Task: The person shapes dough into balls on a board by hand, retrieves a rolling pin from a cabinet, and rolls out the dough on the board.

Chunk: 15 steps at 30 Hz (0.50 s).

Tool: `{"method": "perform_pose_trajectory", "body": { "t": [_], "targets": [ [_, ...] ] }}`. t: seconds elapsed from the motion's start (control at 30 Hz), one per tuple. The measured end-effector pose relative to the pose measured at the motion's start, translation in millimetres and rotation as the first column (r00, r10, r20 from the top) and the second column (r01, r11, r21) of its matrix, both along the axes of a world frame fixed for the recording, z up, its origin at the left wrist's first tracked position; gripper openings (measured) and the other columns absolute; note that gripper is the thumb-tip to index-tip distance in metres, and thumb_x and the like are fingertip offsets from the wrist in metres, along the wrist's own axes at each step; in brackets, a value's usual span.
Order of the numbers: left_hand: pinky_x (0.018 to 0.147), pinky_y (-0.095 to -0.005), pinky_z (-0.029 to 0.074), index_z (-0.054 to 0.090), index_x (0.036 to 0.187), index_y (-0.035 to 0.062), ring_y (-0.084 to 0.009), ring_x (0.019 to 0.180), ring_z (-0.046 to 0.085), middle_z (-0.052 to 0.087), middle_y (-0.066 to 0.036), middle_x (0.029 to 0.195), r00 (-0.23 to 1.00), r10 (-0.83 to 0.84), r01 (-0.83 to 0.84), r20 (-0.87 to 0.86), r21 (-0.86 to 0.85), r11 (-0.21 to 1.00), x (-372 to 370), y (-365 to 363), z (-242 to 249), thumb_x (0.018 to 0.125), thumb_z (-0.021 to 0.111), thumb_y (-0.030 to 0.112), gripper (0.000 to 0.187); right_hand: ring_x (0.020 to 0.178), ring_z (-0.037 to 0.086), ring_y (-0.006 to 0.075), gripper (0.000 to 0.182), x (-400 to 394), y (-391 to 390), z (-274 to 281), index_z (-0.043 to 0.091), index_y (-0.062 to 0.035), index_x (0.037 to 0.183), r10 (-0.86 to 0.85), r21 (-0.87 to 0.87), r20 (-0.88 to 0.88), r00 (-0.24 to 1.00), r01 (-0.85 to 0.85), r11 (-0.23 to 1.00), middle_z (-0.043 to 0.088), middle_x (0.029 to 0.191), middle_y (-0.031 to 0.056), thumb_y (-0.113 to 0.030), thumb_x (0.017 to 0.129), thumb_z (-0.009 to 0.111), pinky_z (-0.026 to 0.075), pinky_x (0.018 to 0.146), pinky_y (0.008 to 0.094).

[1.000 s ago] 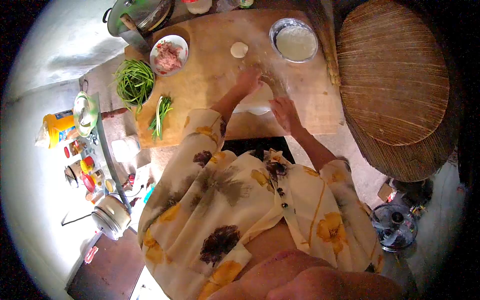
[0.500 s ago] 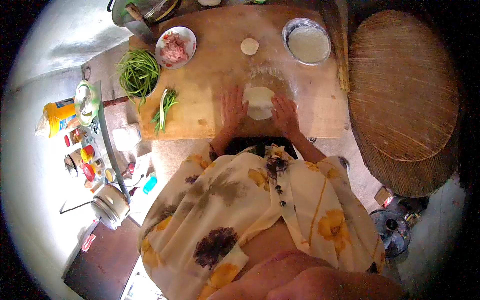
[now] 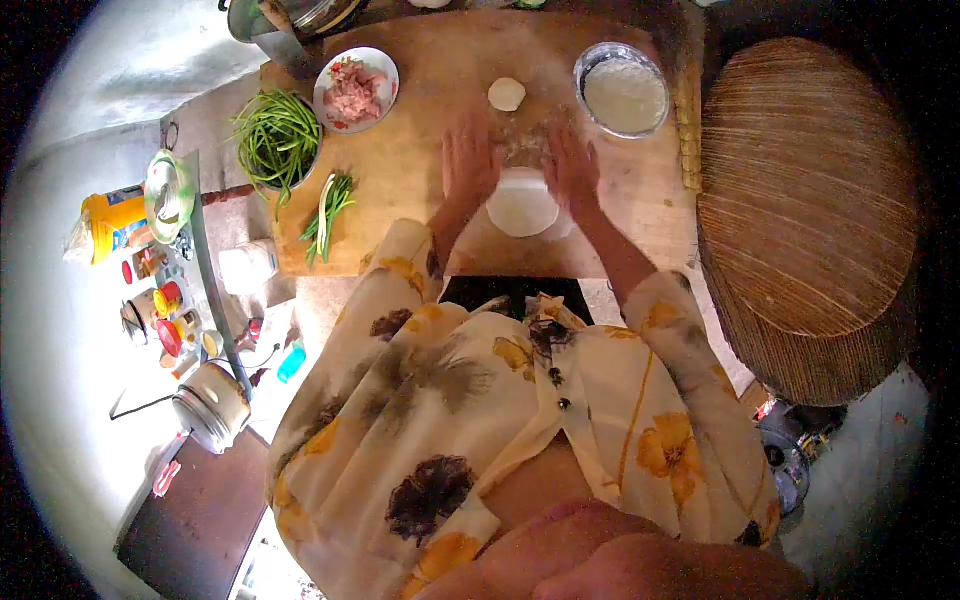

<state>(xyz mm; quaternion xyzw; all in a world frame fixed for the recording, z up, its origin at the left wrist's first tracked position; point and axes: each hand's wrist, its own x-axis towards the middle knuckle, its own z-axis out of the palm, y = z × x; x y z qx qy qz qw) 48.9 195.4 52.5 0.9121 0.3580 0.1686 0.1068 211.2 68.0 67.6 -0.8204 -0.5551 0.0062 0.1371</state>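
A thin, flat round of dough (image 3: 522, 212) lies on the wooden board (image 3: 400, 215) near its front edge. Just beyond it, my left hand (image 3: 470, 165) is laid flat at the left of a floury patch (image 3: 524, 152), fingers stretched forward and slightly blurred. My right hand (image 3: 572, 168) mirrors it on the right side, palm down with the fingers extended. Neither hand shows anything in its grasp. Farther back sits a small dough ball (image 3: 507, 95). A metal bowl of flour (image 3: 623, 92) stands at the back right.
On the left are a plate of chopped meat (image 3: 355, 90), a bowl of green beans (image 3: 275, 145) and some spring onions (image 3: 328, 215). A cleaver (image 3: 283, 48) lies by a pot at the back left. A large woven basket (image 3: 808, 190) stands right of the board.
Both hands have slid forward from the sides of the dough round to the floury patch beyond it. The dough round stays on the board. The view has shifted slightly.
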Motion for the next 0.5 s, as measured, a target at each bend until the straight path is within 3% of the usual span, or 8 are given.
{"method": "perform_pose_trajectory", "body": {
  "t": [0.03, 0.1, 0.13, 0.27, 0.33, 0.4, 0.43, 0.5],
  "targets": [
    [0.110, -0.0567, 0.023, 0.038, 0.139, -0.0025, -0.0391, 0.136, 0.032, 0.035, -0.023, 0.146, 0.987, -0.001, -0.054, -0.162, -0.332, 0.942, -6, -12, 57, 0.088, 0.055, 0.030, 0.063, 0.133, 0.038, 0.0261, 0.051, -11, -23, -7, 0.047, -0.0074, 0.136, 0.002, -0.010, -0.083, 0.997, -0.003, 1.000, 0.042, 0.144, 0.0091, -0.030, 0.091, 0.053, 0.029, 0.109, 0.0510],
    [0.111, -0.0558, 0.023, 0.033, 0.142, -0.0034, -0.0396, 0.137, 0.030, 0.032, -0.023, 0.148, 0.983, -0.034, -0.044, -0.182, -0.410, 0.911, -40, -59, 61, 0.087, 0.056, 0.031, 0.068, 0.133, 0.038, 0.0278, 0.053, -39, -70, -8, 0.047, -0.0057, 0.136, 0.009, -0.013, -0.158, 0.987, -0.011, 1.000, 0.043, 0.143, 0.0108, -0.027, 0.089, 0.056, 0.028, 0.109, 0.0514],
    [0.111, -0.0557, 0.023, 0.030, 0.143, -0.0035, -0.0398, 0.138, 0.029, 0.030, -0.023, 0.149, 0.998, -0.049, 0.040, -0.050, -0.172, 0.984, -64, -88, 4, 0.087, 0.057, 0.032, 0.071, 0.132, 0.038, 0.0288, 0.054, -50, -86, -4, 0.047, -0.0049, 0.136, 0.010, -0.011, -0.152, 0.988, -0.012, 1.000, 0.045, 0.141, 0.0114, -0.025, 0.087, 0.058, 0.028, 0.109, 0.0514],
    [0.111, -0.0546, 0.024, 0.031, 0.143, -0.0014, -0.0396, 0.136, 0.031, 0.032, -0.022, 0.148, 0.998, -0.051, 0.042, -0.046, -0.177, 0.983, -68, -93, -5, 0.086, 0.058, 0.033, 0.072, 0.131, 0.040, 0.0287, 0.051, -46, -92, -16, 0.049, -0.0045, 0.134, 0.086, 0.043, -0.034, 0.996, -0.084, 0.996, 0.046, 0.140, 0.0110, -0.024, 0.087, 0.057, 0.029, 0.108, 0.0508],
    [0.111, -0.0544, 0.024, 0.032, 0.143, 0.0001, -0.0394, 0.135, 0.033, 0.034, -0.021, 0.147, 0.989, -0.002, -0.009, -0.149, -0.075, 0.997, -37, -50, 0, 0.087, 0.056, 0.033, 0.069, 0.131, 0.040, 0.0283, 0.047, -15, -42, -15, 0.049, -0.0051, 0.133, 0.099, -0.145, -0.032, 0.995, -0.103, 0.984, 0.046, 0.140, 0.0107, -0.024, 0.091, 0.054, 0.029, 0.108, 0.0500],
    [0.113, -0.0531, 0.021, 0.033, 0.143, 0.0018, -0.0390, 0.136, 0.032, 0.034, -0.020, 0.147, 0.982, -0.003, -0.009, -0.188, -0.060, 0.998, -13, -8, -11, 0.088, 0.056, 0.034, 0.068, 0.132, 0.040, 0.0283, 0.045, 11, 2, -29, 0.048, -0.0051, 0.134, 0.127, 0.016, 0.042, 0.991, -0.128, 0.992, 0.046, 0.141, 0.0108, -0.025, 0.093, 0.050, 0.028, 0.109, 0.0494],
    [0.113, -0.0531, 0.021, 0.033, 0.143, 0.0018, -0.0390, 0.136, 0.032, 0.034, -0.020, 0.147, 0.981, -0.001, -0.011, -0.193, -0.062, 0.998, -3, 7, -9, 0.088, 0.056, 0.034, 0.068, 0.132, 0.040, 0.0283, 0.045, 19, 17, -30, 0.048, -0.0051, 0.134, 0.129, 0.015, 0.037, 0.991, -0.130, 0.991, 0.046, 0.141, 0.0108, -0.025, 0.093, 0.050, 0.028, 0.109, 0.0494],
    [0.113, -0.0566, 0.015, 0.034, 0.143, 0.0008, -0.0409, 0.139, 0.025, 0.030, -0.024, 0.149, 1.000, 0.020, -0.021, -0.012, -0.120, 0.993, 4, 24, -3, 0.095, 0.047, 0.035, 0.061, 0.131, 0.040, 0.0298, 0.044, 24, 38, -23, 0.048, -0.0040, 0.133, 0.062, 0.058, 0.033, 0.998, -0.064, 0.996, 0.046, 0.140, 0.0114, -0.022, 0.093, 0.050, 0.029, 0.108, 0.0499]
  ]
}}
